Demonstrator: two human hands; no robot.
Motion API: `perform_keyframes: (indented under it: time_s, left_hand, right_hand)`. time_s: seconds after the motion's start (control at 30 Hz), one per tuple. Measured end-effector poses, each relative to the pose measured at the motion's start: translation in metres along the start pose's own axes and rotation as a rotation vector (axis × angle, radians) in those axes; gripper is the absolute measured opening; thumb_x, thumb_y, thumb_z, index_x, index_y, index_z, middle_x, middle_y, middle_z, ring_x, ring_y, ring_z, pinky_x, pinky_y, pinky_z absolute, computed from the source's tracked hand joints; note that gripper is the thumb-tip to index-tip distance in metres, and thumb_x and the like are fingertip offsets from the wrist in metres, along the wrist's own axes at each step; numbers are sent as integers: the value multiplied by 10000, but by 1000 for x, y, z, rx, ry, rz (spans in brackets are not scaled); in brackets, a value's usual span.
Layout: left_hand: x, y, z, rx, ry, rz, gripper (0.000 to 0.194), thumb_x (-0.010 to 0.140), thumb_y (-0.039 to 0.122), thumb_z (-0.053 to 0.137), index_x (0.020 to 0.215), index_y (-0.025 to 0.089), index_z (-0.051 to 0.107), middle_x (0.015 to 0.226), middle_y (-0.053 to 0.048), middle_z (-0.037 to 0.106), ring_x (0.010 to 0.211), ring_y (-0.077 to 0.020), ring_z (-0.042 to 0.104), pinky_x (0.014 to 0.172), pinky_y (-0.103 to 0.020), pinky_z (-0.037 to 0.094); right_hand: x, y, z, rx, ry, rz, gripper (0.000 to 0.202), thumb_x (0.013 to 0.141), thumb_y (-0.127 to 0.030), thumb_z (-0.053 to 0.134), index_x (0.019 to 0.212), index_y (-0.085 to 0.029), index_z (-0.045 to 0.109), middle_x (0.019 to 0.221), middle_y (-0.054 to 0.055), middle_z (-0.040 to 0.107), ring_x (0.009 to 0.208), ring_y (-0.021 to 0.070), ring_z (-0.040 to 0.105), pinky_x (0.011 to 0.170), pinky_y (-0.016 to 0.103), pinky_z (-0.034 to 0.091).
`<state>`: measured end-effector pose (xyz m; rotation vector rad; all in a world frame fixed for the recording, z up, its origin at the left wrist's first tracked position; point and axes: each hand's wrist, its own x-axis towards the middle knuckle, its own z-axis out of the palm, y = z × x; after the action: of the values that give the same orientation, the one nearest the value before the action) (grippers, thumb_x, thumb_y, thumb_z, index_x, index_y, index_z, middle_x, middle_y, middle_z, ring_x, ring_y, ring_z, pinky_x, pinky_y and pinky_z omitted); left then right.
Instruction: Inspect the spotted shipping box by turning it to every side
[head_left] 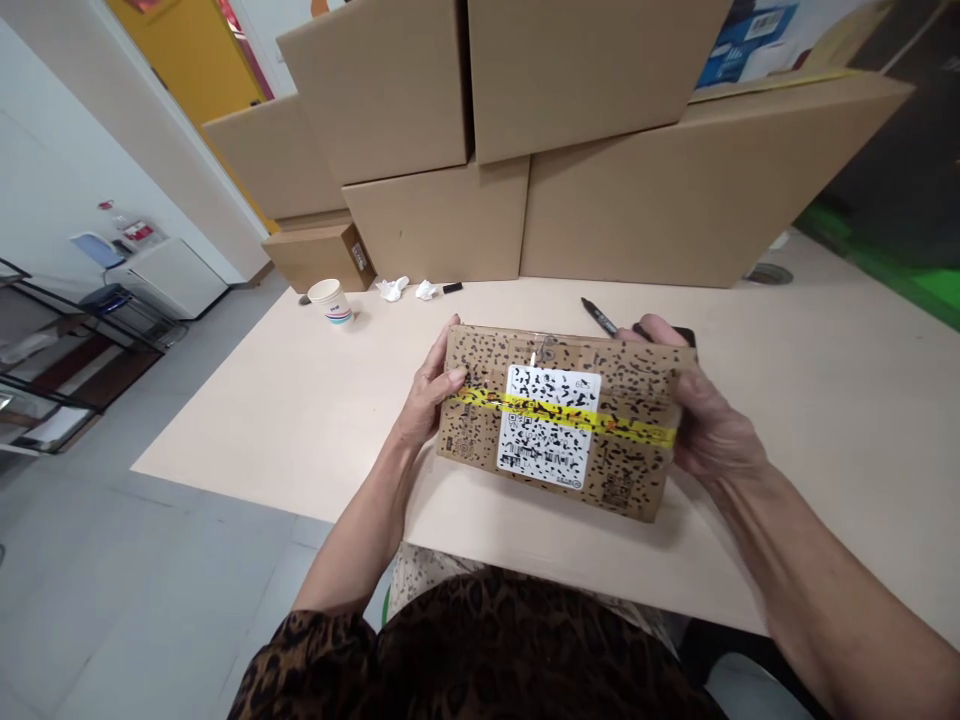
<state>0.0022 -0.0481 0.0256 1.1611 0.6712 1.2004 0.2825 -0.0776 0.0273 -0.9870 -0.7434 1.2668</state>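
Note:
A brown cardboard parcel point(630, 470) covered in black specks is held over the near part of the table. Yellow tape runs across it, over a white shipping label point(551, 465) that bears the same specks. My left hand point(433, 388) grips the parcel's left end, thumb on the front face. On the right end my right hand point(709, 420) is closed, thumb in front, with other fingers over the top edge. Just behind the parcel, near my right fingers, lies a black marker point(598, 316). A dark object point(684, 337) beside those fingers is mostly hidden.
Large cardboard boxes point(442, 225) are stacked along the back of the pale table point(300, 400). A paper cup point(330, 303), crumpled tissues point(392, 289) and a black cap point(452, 288) sit at the back left. A smaller box point(311, 257) stands behind the cup.

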Motion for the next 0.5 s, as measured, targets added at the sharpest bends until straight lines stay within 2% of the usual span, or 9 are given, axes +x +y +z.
perform_keyframes:
  time_s: [0.1, 0.17, 0.27, 0.37, 0.5]
  left_hand:
    - [-1, 3, 2, 5, -17, 28, 1011, 787, 540, 801, 1655, 330, 329, 1658, -57, 461, 1562, -418, 356, 1281, -586, 322]
    - [-2, 3, 3, -1, -27, 46, 1015, 788, 673, 772, 1645, 323, 356, 1705, -59, 394, 1598, -421, 282, 1282, -582, 321]
    - [-1, 0, 0, -9, -53, 2, 988, 805, 820, 659, 1626, 339, 395, 1750, -46, 314, 1630, -416, 201, 1284, -596, 302]
    - [1, -7, -8, -11, -80, -72, 951, 806, 832, 650, 1609, 375, 423, 1742, -18, 340, 1643, -395, 172, 1301, -592, 267]
    - [2, -13, -15, -70, -77, -153, 1056, 690, 779, 807, 1597, 372, 449, 1713, -18, 399, 1628, -387, 236, 1319, -537, 259]
  right_hand:
    - [-3, -6, 0, -35, 5, -38, 927, 410, -352, 917, 1297, -370, 651, 1424, 50, 660, 1397, 408, 560, 1162, 605, 464]
    - [-4, -9, 4, 8, 42, -33, 830, 465, -345, 876, 1264, -351, 654, 1325, 55, 713, 1311, 402, 628, 1106, 604, 513]
    - [-4, -11, 9, 23, 65, 134, 643, 656, -541, 803, 1238, -297, 678, 1206, 89, 770, 1215, 391, 688, 1028, 592, 567]
    - [-1, -13, 10, -32, 49, 311, 662, 822, -740, 627, 1278, -265, 692, 1115, 118, 798, 1155, 382, 719, 964, 564, 601]
    - [3, -14, 6, -54, 73, 409, 710, 842, -812, 569, 1276, -269, 713, 1052, 110, 813, 1113, 368, 740, 929, 515, 620]
